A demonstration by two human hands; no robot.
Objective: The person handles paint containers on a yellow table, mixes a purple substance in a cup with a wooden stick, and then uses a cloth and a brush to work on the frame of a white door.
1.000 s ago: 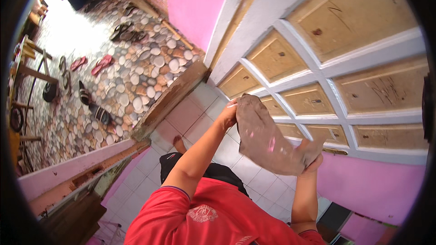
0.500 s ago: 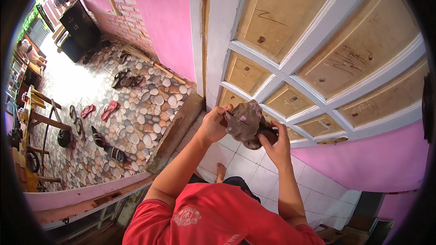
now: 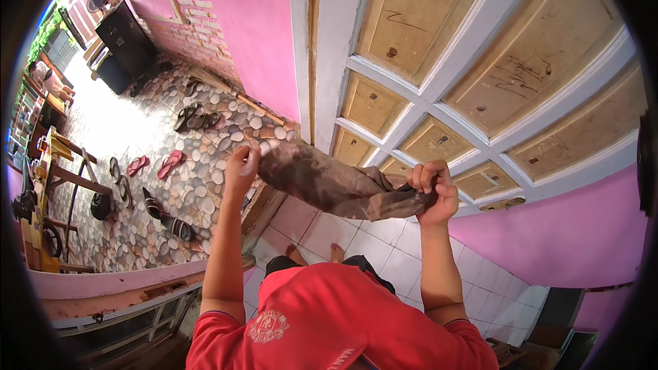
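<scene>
past the red shirt at the bottom of the frame, the blotchy brown cloth stretches across the middle, its long axis slanting gently down to the right. the left hand has its fingers pinched on the upper-left end; the right hand curls its fingers tightly round the bunched lower-right end. beyond, a panelled door fills the upper right; pink sandals lie at left.
</scene>
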